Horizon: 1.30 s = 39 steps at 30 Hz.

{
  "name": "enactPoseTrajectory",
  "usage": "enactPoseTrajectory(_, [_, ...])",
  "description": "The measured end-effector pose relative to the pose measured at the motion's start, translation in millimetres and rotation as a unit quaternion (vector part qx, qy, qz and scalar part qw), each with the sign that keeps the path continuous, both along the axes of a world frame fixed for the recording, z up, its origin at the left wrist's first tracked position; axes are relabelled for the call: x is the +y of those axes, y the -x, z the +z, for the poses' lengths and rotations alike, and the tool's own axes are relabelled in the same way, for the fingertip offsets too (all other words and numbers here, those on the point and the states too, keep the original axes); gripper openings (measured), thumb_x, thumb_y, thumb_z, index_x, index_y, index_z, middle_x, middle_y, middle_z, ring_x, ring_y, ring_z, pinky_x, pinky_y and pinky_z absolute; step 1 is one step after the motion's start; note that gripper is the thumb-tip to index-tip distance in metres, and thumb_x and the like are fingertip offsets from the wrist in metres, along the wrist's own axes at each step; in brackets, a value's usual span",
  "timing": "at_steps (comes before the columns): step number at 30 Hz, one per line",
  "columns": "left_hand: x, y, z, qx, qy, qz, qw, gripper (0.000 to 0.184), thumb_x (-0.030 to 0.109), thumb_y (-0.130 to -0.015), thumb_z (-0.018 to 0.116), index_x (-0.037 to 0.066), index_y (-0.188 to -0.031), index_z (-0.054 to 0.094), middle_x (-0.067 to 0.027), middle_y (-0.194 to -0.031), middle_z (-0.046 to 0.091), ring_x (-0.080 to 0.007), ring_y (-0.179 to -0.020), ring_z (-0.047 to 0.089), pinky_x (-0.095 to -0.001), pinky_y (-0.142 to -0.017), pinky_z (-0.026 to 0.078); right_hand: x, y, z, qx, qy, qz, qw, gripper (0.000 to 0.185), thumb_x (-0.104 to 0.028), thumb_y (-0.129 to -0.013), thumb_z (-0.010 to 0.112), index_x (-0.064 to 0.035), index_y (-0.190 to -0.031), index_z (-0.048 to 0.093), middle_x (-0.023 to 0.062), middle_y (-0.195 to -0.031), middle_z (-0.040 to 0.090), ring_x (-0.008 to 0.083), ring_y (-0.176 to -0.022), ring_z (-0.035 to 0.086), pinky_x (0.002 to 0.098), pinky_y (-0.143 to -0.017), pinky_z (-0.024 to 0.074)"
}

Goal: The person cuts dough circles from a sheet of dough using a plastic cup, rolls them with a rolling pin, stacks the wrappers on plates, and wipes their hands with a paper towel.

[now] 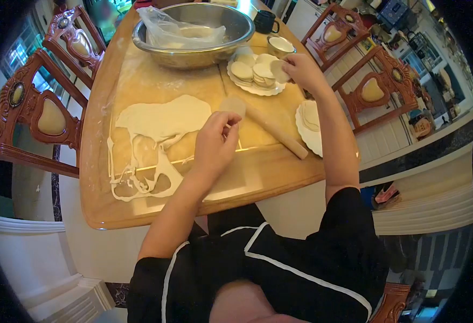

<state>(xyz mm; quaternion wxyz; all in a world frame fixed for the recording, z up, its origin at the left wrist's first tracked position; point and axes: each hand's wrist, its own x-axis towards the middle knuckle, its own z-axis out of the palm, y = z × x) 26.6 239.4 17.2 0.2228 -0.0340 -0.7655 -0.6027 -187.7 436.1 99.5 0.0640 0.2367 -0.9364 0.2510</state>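
Note:
My right hand point(301, 72) pinches a thin round dough wrapper point(278, 71) at the right edge of a scalloped white plate point(271, 91), which bears several stacked dough rounds point(242, 71). Over the middle of the table, my left hand point(218, 134) has its fingers curled; what they hold, if anything, I cannot make out. Just beyond it is a pale translucent round point(232, 106), beside the end of a wooden rolling pin point(277, 132). To the left lies a rolled-out dough sheet point(164, 117), with cut-out dough scraps point(166, 177) trailing from its near side.
A big metal basin point(193, 56) with a plastic bag point(180, 35) stands at the back of the wooden table point(220, 185). Right of it are a dark mug point(265, 21) and a small bowl point(281, 46). A second plate point(307, 134) lies under my right forearm's left side. Chairs flank the table.

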Motion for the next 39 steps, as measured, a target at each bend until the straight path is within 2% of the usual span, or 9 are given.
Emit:
enactPoseTrajectory(3, [0,-1,3,0.036,0.077,0.023,0.996,0.014,0.003,-0.087,0.060,0.001,-0.101,0.062,-0.0123,-0.091,0.062,-0.0232,-0.071,0.063,-0.0324,-0.063,0.051,-18,27,-3,-0.124,0.119,0.034,0.985,0.021,-0.014,-0.087,0.062,0.0015,-0.099,0.068,0.0068,-0.077,0.065,0.0147,-0.064,0.061,0.0298,-0.062,0.0514])
enactPoseTrajectory(9, [-3,0,4,0.042,0.110,0.025,0.993,0.011,0.002,-0.087,0.059,0.002,-0.097,0.062,-0.0137,-0.090,0.062,-0.0277,-0.073,0.064,-0.0368,-0.064,0.051,-16,56,-58,0.046,-0.049,-0.032,0.997,0.030,-0.020,-0.080,0.065,-0.0004,-0.102,0.066,0.0228,-0.100,0.068,0.0376,-0.099,0.064,0.0432,-0.087,0.0497])
enactPoseTrajectory(13, [0,2,-2,0.067,0.129,0.036,0.989,0.010,0.003,-0.086,0.059,0.003,-0.096,0.061,-0.0137,-0.090,0.063,-0.0308,-0.078,0.064,-0.0402,-0.066,0.051,-13,40,-57,0.060,-0.062,-0.035,0.996,0.033,-0.021,-0.082,0.066,-0.0001,-0.107,0.064,0.0226,-0.108,0.065,0.0380,-0.102,0.062,0.0448,-0.090,0.0488])
enactPoseTrajectory(15, [-2,5,-9,0.079,0.142,0.052,0.985,0.011,0.003,-0.085,0.060,0.003,-0.096,0.061,-0.0138,-0.091,0.063,-0.0314,-0.083,0.063,-0.0400,-0.069,0.051,-15,16,-53,0.222,-0.078,0.019,0.972,0.031,-0.021,-0.086,0.063,-0.0001,-0.109,0.063,0.0216,-0.110,0.064,0.0381,-0.103,0.061,0.0461,-0.090,0.0480])
enactPoseTrajectory(18, [-10,8,-7,0.095,0.173,0.082,0.977,0.012,0.004,-0.083,0.061,0.003,-0.096,0.062,-0.0147,-0.096,0.062,-0.0332,-0.094,0.061,-0.0404,-0.075,0.050,-43,-59,-28,0.017,0.096,0.072,0.993,0.031,-0.024,-0.091,0.061,-0.0019,-0.113,0.064,0.0206,-0.112,0.063,0.0365,-0.110,0.057,0.0438,-0.096,0.0445])
enactPoseTrajectory(20, [-15,7,-9,0.090,0.199,0.100,0.971,0.013,0.005,-0.083,0.062,0.004,-0.096,0.062,-0.0156,-0.100,0.061,-0.0344,-0.100,0.059,-0.0409,-0.079,0.049,-56,-100,-34,0.021,0.042,0.164,0.985,0.037,-0.021,-0.091,0.062,-0.0033,-0.123,0.059,0.0180,-0.114,0.063,0.0273,-0.104,0.060,0.0365,-0.090,0.0481])
enactPoseTrajectory(28, [-34,-69,-55,0.008,0.480,0.140,0.866,0.041,0.017,-0.079,0.068,0.006,-0.118,0.063,-0.0157,-0.132,0.055,-0.0393,-0.127,0.047,-0.0539,-0.097,0.040,-65,-125,-64,-0.020,0.006,0.196,0.980,0.059,-0.023,-0.081,0.073,-0.0057,-0.132,0.048,0.0212,-0.123,0.058,0.0376,-0.114,0.056,0.0402,-0.098,0.0448])
enactPoseTrajectory(35, [-95,-96,-36,0.036,0.373,0.097,0.922,0.008,0.003,-0.078,0.063,0.005,-0.085,0.061,-0.0107,-0.091,0.059,-0.0314,-0.096,0.056,-0.0435,-0.080,0.044,-70,-93,-30,-0.072,0.130,0.081,0.986,0.060,-0.032,-0.079,0.074,-0.0036,-0.127,0.050,0.0197,-0.110,0.063,0.0297,-0.103,0.062,0.0394,-0.089,0.0490])
enactPoseTrajectory(39, [-96,-80,-29,0.027,0.353,0.107,0.929,0.011,0.002,-0.077,0.062,0.003,-0.088,0.065,-0.0119,-0.095,0.062,-0.0337,-0.093,0.058,-0.0447,-0.081,0.048,-69,-88,-37,-0.030,0.118,0.127,0.984,0.062,-0.034,-0.080,0.072,-0.0045,-0.131,0.051,0.0172,-0.108,0.064,0.0279,-0.100,0.063,0.0388,-0.088,0.0495])
